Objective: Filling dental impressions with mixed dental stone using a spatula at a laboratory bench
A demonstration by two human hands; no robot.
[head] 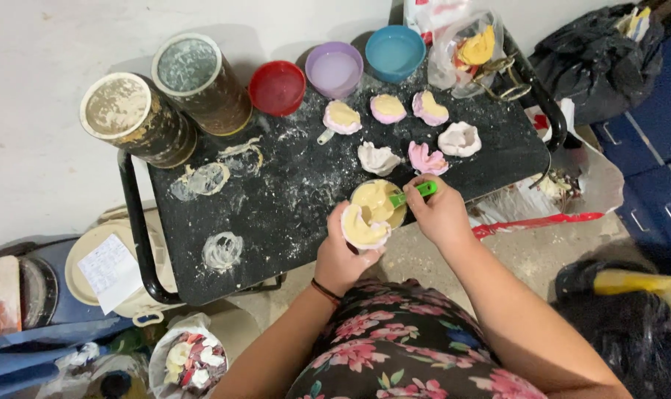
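Note:
My left hand [340,255] holds a small white mould [363,229] filled with pale yellow paste, just above the near edge of a black tray table [276,214]. My right hand [440,214] grips a green-handled spoon [415,193] whose tip dips into a small bowl of yellow paste [378,201] right beside the mould. Beyond the bowl lie several flower-shaped moulds, pink and white: three filled with yellow paste [388,108] and three unfilled [427,158].
At the table's far edge stand two round tins [165,103], a red cup [277,87], a purple cup [334,69] and a blue bowl [394,52]. A clear bag [468,52] sits at the far right. Black bags [598,59] and floor clutter surround the table.

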